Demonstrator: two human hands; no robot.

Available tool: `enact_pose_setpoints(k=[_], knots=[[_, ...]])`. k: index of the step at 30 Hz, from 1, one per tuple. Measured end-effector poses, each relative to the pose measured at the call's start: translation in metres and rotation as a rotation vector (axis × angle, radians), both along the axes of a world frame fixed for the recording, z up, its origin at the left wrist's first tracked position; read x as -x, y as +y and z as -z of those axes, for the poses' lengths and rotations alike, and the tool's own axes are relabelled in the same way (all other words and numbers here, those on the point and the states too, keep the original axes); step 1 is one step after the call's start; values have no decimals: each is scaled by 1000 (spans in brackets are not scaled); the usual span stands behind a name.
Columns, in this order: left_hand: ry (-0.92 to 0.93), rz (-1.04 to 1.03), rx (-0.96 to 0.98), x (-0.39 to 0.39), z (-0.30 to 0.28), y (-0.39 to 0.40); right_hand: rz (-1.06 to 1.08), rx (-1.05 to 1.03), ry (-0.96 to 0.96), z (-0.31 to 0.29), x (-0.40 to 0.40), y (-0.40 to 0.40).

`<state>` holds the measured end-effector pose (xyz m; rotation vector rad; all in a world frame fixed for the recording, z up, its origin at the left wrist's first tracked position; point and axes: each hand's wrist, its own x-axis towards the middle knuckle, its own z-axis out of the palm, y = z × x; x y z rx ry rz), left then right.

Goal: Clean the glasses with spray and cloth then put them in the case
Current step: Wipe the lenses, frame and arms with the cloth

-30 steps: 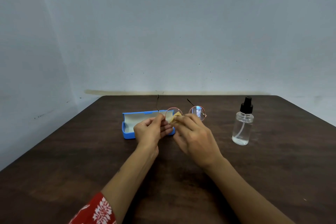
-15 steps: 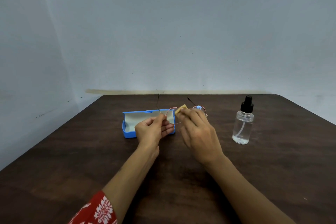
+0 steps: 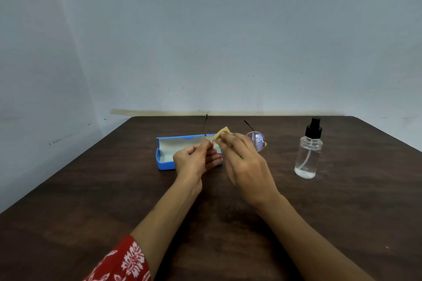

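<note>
Hands (image 3: 196, 162) hold glasses (image 3: 258, 141), cloth (image 3: 222, 133)

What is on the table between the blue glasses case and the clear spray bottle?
In the head view, the open blue glasses case and the clear spray bottle with the black nozzle have the right hand between them, rubbing a small yellow cloth on the round wire-rimmed glasses.

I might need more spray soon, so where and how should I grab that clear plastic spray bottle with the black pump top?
Grip the clear plastic spray bottle around its round body, below the black pump top. It stands upright on the dark wooden table, apart from everything else, so the right hand could probably come in from the side and wrap it.
</note>
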<state>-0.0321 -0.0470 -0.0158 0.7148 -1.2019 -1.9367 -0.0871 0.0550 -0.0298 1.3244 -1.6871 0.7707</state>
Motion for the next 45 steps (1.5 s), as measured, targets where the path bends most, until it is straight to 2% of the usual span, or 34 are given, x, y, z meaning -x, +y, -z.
enact_pose_setpoints(k=[3, 10, 15, 20, 26, 31, 37, 41, 45], knots=[[4, 1, 7, 1, 0, -2, -63, -35, -8, 2, -1, 2], [-7, 4, 12, 1, 1, -4, 38, 47, -28, -1, 4, 2], [-9, -12, 15, -1, 1, -6, -64, -60, -5, 3, -1, 5], [-13, 5, 20, -1, 1, -6, 37, 37, -30, 1, 4, 4], [-6, -25, 23, 0, 1, -6, -82, -42, -15, 6, -1, 1], [-3, -6, 19, -1, 2, -7, 31, 75, -56, 3, 4, 2], [3, -22, 18, 1, 3, -7, -72, 10, -28, 7, 1, 0], [10, -19, 21, 1, 3, -8, -11, 82, -88, 4, 5, 4], [5, -2, 28, 1, 4, -6, -15, 101, -52, 2, 3, 0]])
